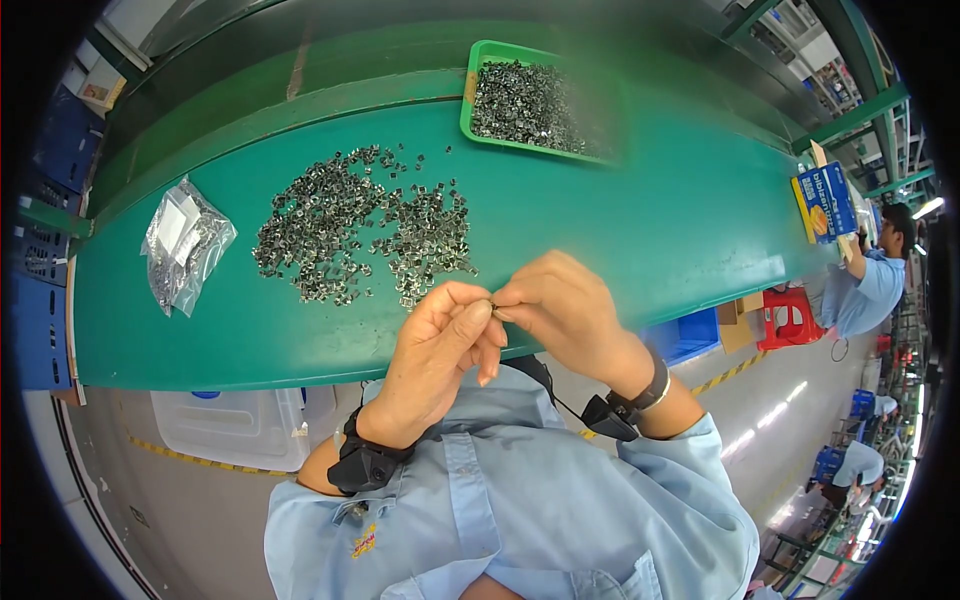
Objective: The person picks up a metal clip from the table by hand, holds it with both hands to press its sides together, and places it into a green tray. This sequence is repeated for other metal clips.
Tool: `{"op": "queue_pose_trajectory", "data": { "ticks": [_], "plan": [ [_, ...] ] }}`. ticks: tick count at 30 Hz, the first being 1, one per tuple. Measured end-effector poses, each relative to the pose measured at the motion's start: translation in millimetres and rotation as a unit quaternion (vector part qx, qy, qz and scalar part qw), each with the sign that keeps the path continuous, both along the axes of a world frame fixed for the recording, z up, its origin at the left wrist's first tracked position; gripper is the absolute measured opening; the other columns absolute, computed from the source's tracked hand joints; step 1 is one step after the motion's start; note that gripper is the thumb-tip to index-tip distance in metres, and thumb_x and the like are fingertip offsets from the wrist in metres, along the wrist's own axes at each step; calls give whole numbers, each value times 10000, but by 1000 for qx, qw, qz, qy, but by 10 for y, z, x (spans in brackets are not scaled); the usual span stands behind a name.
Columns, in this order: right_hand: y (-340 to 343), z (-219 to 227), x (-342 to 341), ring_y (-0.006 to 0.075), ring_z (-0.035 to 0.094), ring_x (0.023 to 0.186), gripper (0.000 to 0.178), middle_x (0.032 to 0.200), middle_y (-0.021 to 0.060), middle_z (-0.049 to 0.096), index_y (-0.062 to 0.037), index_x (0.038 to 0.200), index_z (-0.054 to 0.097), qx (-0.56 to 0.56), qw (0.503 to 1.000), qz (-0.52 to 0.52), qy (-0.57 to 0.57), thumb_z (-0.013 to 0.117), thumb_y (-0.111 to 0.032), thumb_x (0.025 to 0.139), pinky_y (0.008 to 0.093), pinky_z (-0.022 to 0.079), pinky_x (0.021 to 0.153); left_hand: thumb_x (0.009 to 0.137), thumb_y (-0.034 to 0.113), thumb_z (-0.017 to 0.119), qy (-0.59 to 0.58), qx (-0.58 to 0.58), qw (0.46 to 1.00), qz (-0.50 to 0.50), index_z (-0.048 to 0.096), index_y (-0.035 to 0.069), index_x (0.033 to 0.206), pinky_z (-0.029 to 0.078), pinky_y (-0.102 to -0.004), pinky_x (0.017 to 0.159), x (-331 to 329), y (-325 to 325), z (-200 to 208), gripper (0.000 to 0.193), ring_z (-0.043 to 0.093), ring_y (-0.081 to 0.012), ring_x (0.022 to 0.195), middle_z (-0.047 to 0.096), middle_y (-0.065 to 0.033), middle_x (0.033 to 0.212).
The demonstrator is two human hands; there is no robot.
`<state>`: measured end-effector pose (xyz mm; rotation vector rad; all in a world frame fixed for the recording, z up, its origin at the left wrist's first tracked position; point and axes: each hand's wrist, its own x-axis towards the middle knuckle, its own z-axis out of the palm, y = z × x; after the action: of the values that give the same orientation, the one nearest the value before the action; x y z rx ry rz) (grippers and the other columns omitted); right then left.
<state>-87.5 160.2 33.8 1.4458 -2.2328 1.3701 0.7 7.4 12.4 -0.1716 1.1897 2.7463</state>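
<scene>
My left hand [437, 345] and my right hand [567, 312] meet over the near edge of the green table, fingertips pinched together. Between them is a small dark metal part [495, 308], mostly hidden by the fingers, so its exact form does not show. Just beyond my left hand lies a loose heap of small square metal pieces [425, 238]. A larger heap of the same kind of pieces [318, 225] spreads to its left, the two nearly touching.
A green tray [468, 115] of similar pieces stands at the back, its right side blurred. At the left lies a clear plastic bag [187, 250] with a white label. A blue box [828, 203] sits at the right end, near a person in light blue [870, 290]. Below are a blue bin [690, 337] and red stool [792, 320].
</scene>
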Motion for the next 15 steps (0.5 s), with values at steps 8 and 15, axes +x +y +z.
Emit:
{"op": "queue_pose_trajectory", "data": {
  "ticks": [8, 15],
  "plan": [
    [43, -52, 129, 218, 582, 726, 209, 806, 53, 605, -70, 872, 630, -16, 999, -1, -32, 721, -16, 692, 313, 462, 601, 939, 177, 518, 7, 36, 999, -21, 510, 47, 948, 416, -248, 472, 59, -20, -22, 130, 554, -123, 560, 605, -61, 746],
    [23, -118, 276, 229, 585, 739, 235, 810, 68, 599, -56, 895, 628, -74, 996, -28, -43, 716, 11, 687, 307, 468, 606, 920, 172, 555, 30, 92, 995, -3, 515, 61, 910, 407, -252, 465, 73, 65, -95, 118, 551, -119, 552, 608, -52, 705]
  ]
}}
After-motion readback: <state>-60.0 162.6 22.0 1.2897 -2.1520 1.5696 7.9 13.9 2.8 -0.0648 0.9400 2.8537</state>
